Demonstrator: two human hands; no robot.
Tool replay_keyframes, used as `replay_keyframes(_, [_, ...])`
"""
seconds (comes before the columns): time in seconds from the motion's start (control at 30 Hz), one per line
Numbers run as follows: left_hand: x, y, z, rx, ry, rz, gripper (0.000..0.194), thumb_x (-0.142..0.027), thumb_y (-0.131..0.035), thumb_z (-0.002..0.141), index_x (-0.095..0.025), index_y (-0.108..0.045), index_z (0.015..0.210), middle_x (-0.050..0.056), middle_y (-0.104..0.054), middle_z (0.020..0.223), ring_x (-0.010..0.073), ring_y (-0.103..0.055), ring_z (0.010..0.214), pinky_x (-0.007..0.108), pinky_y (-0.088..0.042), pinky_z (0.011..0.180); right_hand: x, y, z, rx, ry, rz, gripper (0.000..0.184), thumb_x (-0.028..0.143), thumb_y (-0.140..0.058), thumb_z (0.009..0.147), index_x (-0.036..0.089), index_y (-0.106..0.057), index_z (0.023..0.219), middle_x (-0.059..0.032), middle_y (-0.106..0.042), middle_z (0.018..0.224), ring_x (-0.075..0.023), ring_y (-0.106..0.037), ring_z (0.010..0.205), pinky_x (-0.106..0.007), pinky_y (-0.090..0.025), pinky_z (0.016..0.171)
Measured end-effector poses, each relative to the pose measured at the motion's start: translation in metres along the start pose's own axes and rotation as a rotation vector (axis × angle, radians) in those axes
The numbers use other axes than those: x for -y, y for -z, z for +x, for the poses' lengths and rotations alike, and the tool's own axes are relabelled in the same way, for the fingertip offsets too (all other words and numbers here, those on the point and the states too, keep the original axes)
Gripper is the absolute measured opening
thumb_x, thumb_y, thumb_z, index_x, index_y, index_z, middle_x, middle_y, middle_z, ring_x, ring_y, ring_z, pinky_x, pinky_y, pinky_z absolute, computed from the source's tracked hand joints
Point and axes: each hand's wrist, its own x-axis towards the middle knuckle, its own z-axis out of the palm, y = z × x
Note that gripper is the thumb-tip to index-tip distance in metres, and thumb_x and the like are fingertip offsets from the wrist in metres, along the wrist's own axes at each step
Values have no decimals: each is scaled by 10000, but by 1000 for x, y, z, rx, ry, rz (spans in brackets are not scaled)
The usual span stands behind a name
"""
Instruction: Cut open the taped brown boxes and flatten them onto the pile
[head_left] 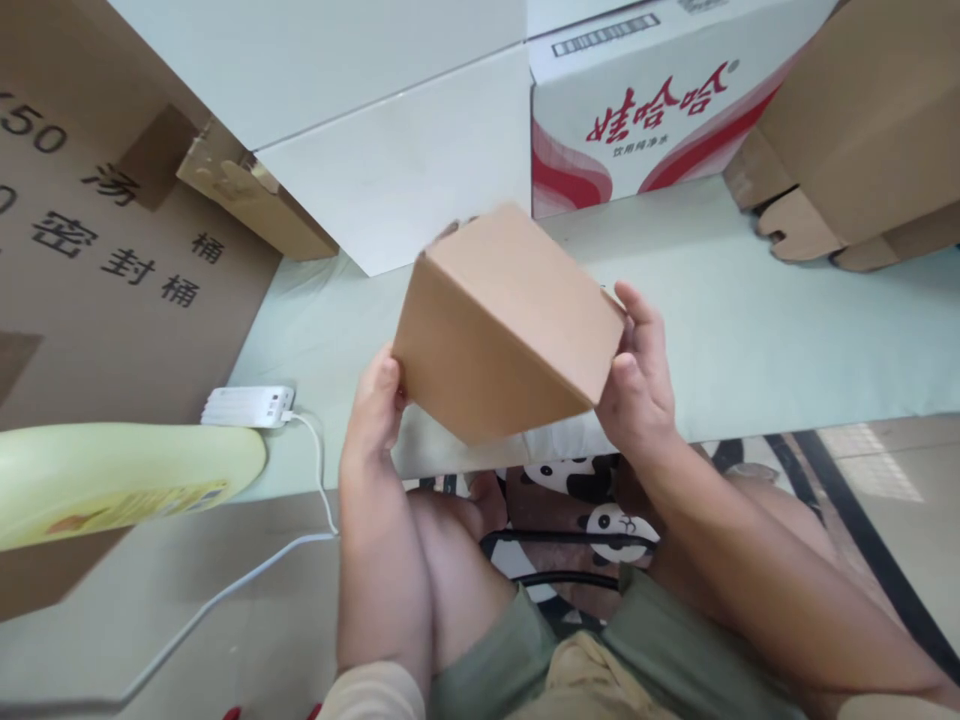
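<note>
A small brown cardboard box (502, 330) is held tilted above the pale green table cover (720, 340), near its front edge. My left hand (375, 400) grips the box at its left end, the thumb against the side and the other fingers mostly hidden behind it. At the right end, my right hand (637, 375) holds a corner between the thumb and the raised fingers. Two broad faces of the box show, and they look closed. Its far edge has a small uneven flap, and its underside is out of sight.
White boxes (405, 160) and a red-and-white printed carton (645, 110) stand behind. Folded brown cardboard (855, 150) lies at the right. To the left are a large printed carton (112, 260), a white power bank (247, 406) with a cable (319, 470), and a yellow-green bottle (127, 470).
</note>
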Motion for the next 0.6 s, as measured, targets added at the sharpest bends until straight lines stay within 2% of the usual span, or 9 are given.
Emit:
replay_keyframes(0.13, [4, 0, -3, 89, 186, 54, 683, -809, -777, 706, -217, -773, 1046, 108, -814, 1028, 327, -763, 977, 362, -610, 698, -2, 0, 3, 44, -46, -87, 749, 580, -409, 1053, 398, -58, 1689, -105, -421, 1683, -350, -477, 1520, -611, -492, 1169])
replay_keyframes(0.23, [9, 1, -5, 190, 299, 62, 668, -815, -768, 713, -208, -798, 988, 122, -826, 984, 381, -760, 1069, 453, -645, 815, -4, 3, 4, 53, -84, -114, 859, 589, -479, 1035, 384, 25, 1699, -65, -284, 1763, -313, -343, 1613, -598, -393, 1271])
replay_keyframes(0.3, [14, 0, -6, 263, 332, 45, 652, -818, -771, 708, -219, -808, 962, 119, -830, 987, 390, -752, 1125, 496, -647, 904, -4, 5, 5, 42, -64, -96, 834, 614, -436, 1045, 364, 8, 1704, -45, -208, 1791, -290, -257, 1649, -577, -332, 1313])
replay_keyframes(0.4, [20, -4, -11, 323, 358, 29, 687, -856, -766, 671, -237, -814, 963, 110, -835, 1015, 379, -768, 1100, 509, -654, 931, 1, 9, 8, 72, -41, -92, 784, 653, -368, 1052, 334, -84, 1710, -33, -231, 1786, -281, -207, 1665, -547, -304, 1332])
replay_keyframes(0.5, [24, -13, -20, 279, 344, -18, 748, -905, -731, 645, -241, -809, 982, 111, -834, 1029, 381, -779, 1066, 507, -667, 905, 8, 10, 9, 153, -31, -68, 770, 665, -323, 1057, 299, -148, 1711, -41, -296, 1765, -279, -219, 1661, -515, -326, 1327])
replay_keyframes(0.6, [25, -27, -32, 180, 252, -98, 813, -955, -528, 755, -260, -789, 1087, 104, -823, 1069, 375, -785, 1051, 531, -674, 870, 13, 10, 8, 212, -30, -37, 791, 681, -297, 1054, 277, -142, 1716, -47, -312, 1759, -276, -250, 1652, -490, -369, 1305])
